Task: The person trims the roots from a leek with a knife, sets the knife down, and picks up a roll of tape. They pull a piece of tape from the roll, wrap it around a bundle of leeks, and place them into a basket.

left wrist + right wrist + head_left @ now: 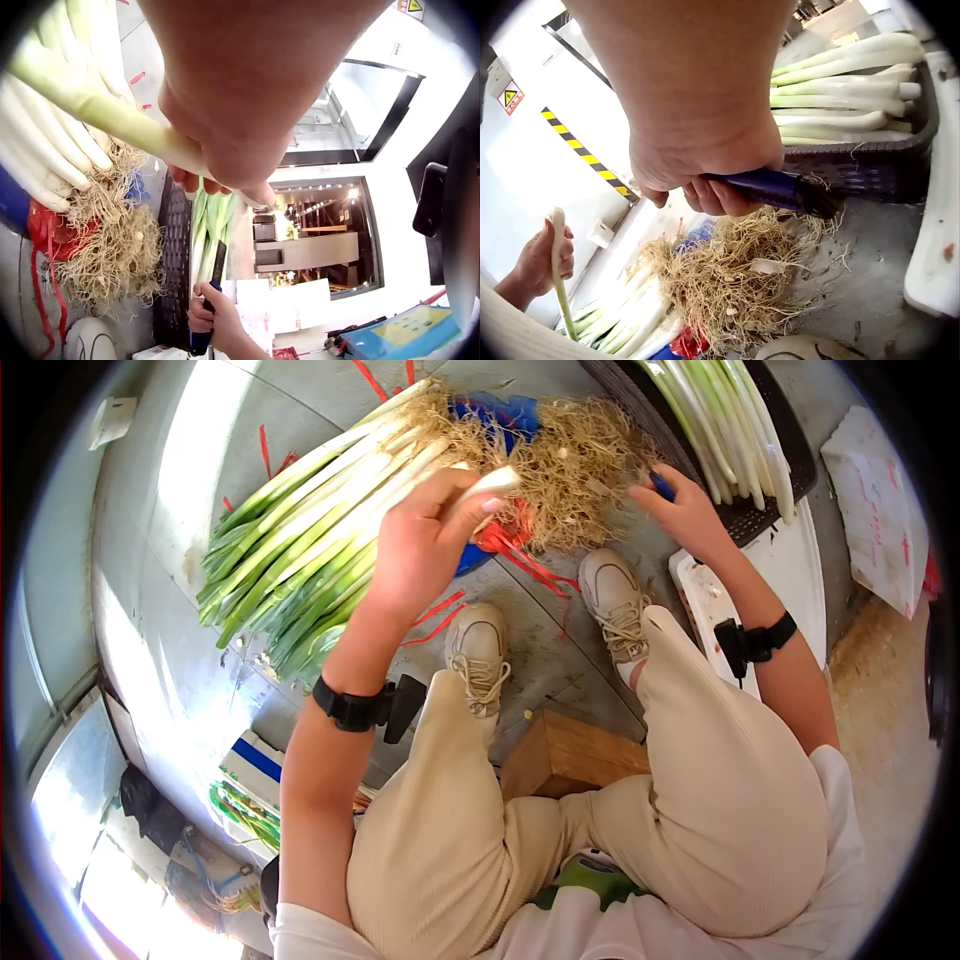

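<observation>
My left hand (425, 545) grips a leek (497, 481) near its white end, the thumb laid along it. No roots show on that end; its green part hangs down in the right wrist view. My right hand (690, 515) holds a blue-and-black knife (769, 187) by its blue handle, apart from the leek. The dark front part of the knife sticks up past the fist in the left wrist view. Below the left hand lies a big pile of leeks (310, 550), green tops to the left. Its bushy roots (590, 470) spread between the two hands.
A dark plastic crate (855, 169) at the upper right holds white-stemmed leeks. Beside it lies a white tray (805, 575). Red ties (510, 540) and blue plastic (510, 415) surround the pile. Two shoes (480, 650) and a wooden block (565, 753) are close below.
</observation>
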Tool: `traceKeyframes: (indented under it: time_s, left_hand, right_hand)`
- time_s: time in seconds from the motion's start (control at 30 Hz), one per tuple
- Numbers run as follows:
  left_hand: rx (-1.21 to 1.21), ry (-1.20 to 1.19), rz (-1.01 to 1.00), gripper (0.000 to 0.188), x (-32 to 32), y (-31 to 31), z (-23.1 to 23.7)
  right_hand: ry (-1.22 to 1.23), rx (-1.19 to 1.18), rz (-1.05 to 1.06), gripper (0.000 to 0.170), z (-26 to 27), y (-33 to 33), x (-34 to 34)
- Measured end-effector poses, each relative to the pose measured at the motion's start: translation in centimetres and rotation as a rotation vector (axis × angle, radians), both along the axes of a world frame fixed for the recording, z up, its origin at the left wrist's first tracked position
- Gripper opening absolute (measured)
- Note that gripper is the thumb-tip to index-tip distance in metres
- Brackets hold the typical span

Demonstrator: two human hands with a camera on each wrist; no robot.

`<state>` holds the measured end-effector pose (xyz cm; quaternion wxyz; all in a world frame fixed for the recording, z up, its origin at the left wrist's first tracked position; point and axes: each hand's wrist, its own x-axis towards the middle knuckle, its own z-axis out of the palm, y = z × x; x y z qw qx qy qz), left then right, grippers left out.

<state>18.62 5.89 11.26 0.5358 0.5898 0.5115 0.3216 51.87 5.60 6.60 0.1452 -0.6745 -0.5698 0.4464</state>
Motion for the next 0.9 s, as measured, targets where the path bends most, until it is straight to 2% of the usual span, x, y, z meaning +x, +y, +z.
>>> traceKeyframes:
  time_s: [0.03,0.17,0.2,0.27,0.33,0.4,0.43,0.5,0.53,0.57,0.63,0.8,0.87,0.9]
  left_hand:
    - [-0.007,0.207,0.02,0.024,0.0,-0.1,0.5]
    - [0.272,0.352,-0.106,0.031,0.8,-1.2,1.6]
    - [0.271,0.36,-0.099,0.031,0.9,-1.5,2.2]
    - [0.283,0.527,-0.171,0.033,1.2,-1.8,3.7]
    - [0.284,0.589,-0.19,0.04,0.7,-1.8,4.6]
    - [0.292,0.937,-0.331,0.044,-0.1,-1.6,5.6]
    - [0.292,0.937,-0.328,0.044,-0.9,-1.4,5.4]
    - [0.234,1.184,-0.318,0.047,-3.2,-0.3,4.6]
    - [0.158,1.234,-0.317,0.044,-4.4,0.6,4.3]
    - [0.122,1.272,-0.266,0.042,-5.7,1.5,3.6]
    - [0.229,1.285,-0.204,0.041,-8.8,2.8,0.4]
    - [0.392,1.222,-0.134,0.034,-12.5,4.6,-5.4]
    - [0.544,1.292,-0.241,0.027,-12.9,4.6,-7.1]
    - [0.577,1.242,-0.255,0.031,-12.8,4.5,-7.8]
  right_hand:
    - [0.041,0.045,0.001,0.031,0.0,-0.2,0.1]
    - [0.102,-0.037,-0.092,0.026,-0.1,-0.4,1.4]
    - [0.109,-0.037,-0.085,0.026,0.0,-0.5,1.5]
    - [0.044,-0.099,-0.12,0.038,0.5,-0.8,1.8]
    - [0.055,-0.118,-0.123,0.037,0.7,-1.1,2.1]
    - [0.073,-0.135,-0.136,0.036,0.7,-1.6,2.9]
    - [0.072,-0.135,-0.133,0.036,0.4,-1.8,3.4]
    - [0.013,-0.089,-0.115,0.034,-0.4,-2.5,4.7]
    - [0.011,-0.088,-0.112,0.034,-0.6,-3.0,5.3]
    - [0.01,-0.073,-0.112,0.033,-0.7,-3.4,5.9]
    - [0.01,-0.054,-0.106,0.032,-1.0,-4.7,7.5]
    - [-0.213,0.071,-0.027,0.023,-1.0,-8.9,12.0]
    - [-0.246,0.092,-0.044,0.02,-0.8,-10.7,13.9]
    - [-0.273,0.114,-0.068,0.017,-0.8,-11.8,14.9]
